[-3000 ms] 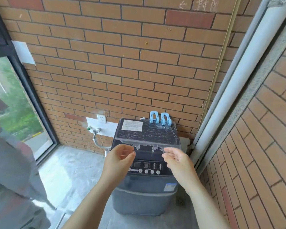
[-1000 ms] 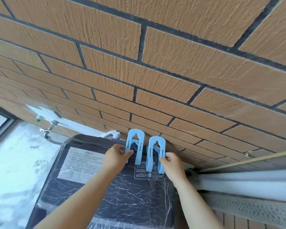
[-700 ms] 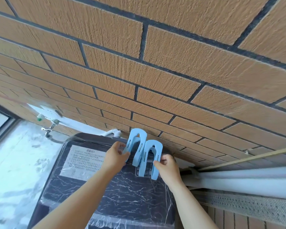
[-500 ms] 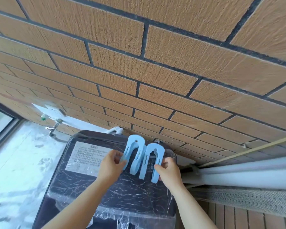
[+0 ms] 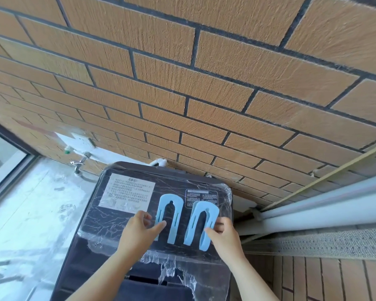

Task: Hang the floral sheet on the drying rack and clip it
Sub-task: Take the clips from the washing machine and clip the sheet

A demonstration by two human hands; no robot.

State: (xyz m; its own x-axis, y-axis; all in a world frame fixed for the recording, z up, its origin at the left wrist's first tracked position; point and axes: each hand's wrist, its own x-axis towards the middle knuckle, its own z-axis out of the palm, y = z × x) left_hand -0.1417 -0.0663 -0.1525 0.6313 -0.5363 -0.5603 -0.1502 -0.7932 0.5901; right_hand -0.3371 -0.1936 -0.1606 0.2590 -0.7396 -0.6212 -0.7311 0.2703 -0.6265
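From the head view, we see two pale blue clips of smooth, matte plastic, each a flat, rounded arch with two long legs and a narrow slot down each leg. The left hand pinches the left clip by its outer leg, thumb laid across the front and the other fingers curled behind. The right hand grips the right clip the same way on its outer leg, its fingers tucked round the edge. The arches point away from the fingers, and the two clips sit side by side, apart. We cannot tell whether they touch the surface under them.

Under the fingers lies the washing machine lid, dark with white marble-like veins and wrapped in crinkled clear film that hangs torn at its near edge. Just left of the left fingers and a little beyond them, a white printed label sits under the film.

Beyond the fingers rises a wall of rough, ribbed orange brick with dark joints. Far left of them are a metal tap and a pale, blotchy floor. To the right of the right fingers run smooth white pipes.
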